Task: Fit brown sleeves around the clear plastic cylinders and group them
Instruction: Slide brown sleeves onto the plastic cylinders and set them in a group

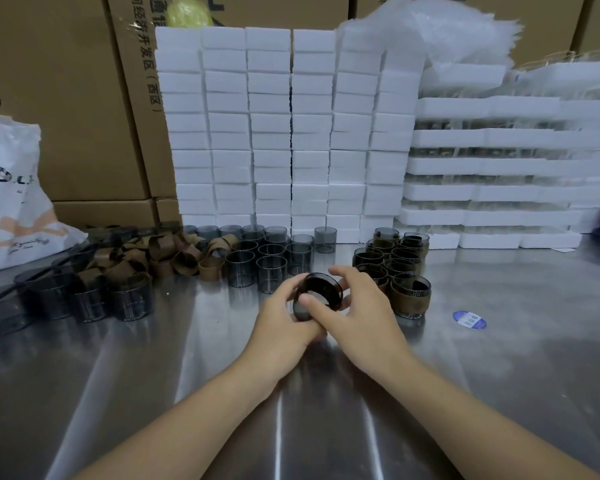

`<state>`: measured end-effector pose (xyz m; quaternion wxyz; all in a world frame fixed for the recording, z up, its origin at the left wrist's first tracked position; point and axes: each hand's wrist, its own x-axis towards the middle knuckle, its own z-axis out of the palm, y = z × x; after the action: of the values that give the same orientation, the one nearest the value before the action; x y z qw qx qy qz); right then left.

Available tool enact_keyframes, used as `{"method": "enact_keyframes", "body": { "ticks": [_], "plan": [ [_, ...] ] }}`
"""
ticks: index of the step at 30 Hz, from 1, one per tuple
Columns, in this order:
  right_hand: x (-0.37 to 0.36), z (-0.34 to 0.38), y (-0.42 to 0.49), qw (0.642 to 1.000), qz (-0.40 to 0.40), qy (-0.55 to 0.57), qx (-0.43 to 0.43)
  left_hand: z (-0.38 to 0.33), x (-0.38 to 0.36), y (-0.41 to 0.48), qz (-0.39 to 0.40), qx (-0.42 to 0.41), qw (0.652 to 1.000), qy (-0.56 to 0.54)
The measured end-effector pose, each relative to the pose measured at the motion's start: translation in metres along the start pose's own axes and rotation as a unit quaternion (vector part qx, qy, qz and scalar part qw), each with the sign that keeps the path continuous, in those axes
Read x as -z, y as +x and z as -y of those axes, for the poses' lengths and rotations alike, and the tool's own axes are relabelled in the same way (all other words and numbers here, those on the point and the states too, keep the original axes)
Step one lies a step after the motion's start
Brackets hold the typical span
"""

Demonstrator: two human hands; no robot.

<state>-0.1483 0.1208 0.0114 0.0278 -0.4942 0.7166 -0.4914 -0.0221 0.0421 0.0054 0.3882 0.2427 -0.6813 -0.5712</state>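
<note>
Low over the shiny steel surface (187,341) the left hand (284,317) and right hand (357,306) meet; each grip is curled round one smoky clear plastic cylinder (323,289), held tilted with its mouth toward the camera; the fingers hide whether it wears a sleeve. To the right lies a blue oval sticker (469,319); just beyond the right hand stands a tight group of cylinders wearing brown sleeves (392,261); left of the hands, upright bare cylinders (257,258), then a heap of loose brown sleeves (174,258). Behind rise stacked white foam blocks (284,133), a white plastic bag (11,202) and brown cardboard boxes (66,98).
</note>
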Motion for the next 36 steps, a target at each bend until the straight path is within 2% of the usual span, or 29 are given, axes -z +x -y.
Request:
{"method": "enact_keyframes", "body": {
  "ticks": [4,8,14,19,29,36],
  "plan": [
    [0.008,-0.002,0.004,0.999,0.002,-0.046,-0.01,0.003,0.0,0.001,0.055,-0.021,0.998,0.022],
    [0.021,-0.005,0.011,0.991,0.02,-0.13,-0.007,0.005,-0.002,0.001,0.063,-0.034,0.99,0.122],
    [0.036,-0.013,0.017,0.963,0.051,-0.262,0.024,0.007,-0.001,0.001,0.048,-0.028,0.984,0.168],
    [0.039,-0.024,0.023,0.937,0.02,-0.345,0.059,0.012,-0.001,0.003,0.051,-0.024,0.983,0.173],
    [0.043,-0.048,0.029,0.923,-0.02,-0.383,0.012,0.011,-0.001,0.001,0.054,-0.014,0.984,0.171],
    [0.041,-0.051,0.032,0.927,-0.028,-0.369,0.056,0.009,-0.002,-0.001,0.054,-0.015,0.984,0.169]
  ]
}}
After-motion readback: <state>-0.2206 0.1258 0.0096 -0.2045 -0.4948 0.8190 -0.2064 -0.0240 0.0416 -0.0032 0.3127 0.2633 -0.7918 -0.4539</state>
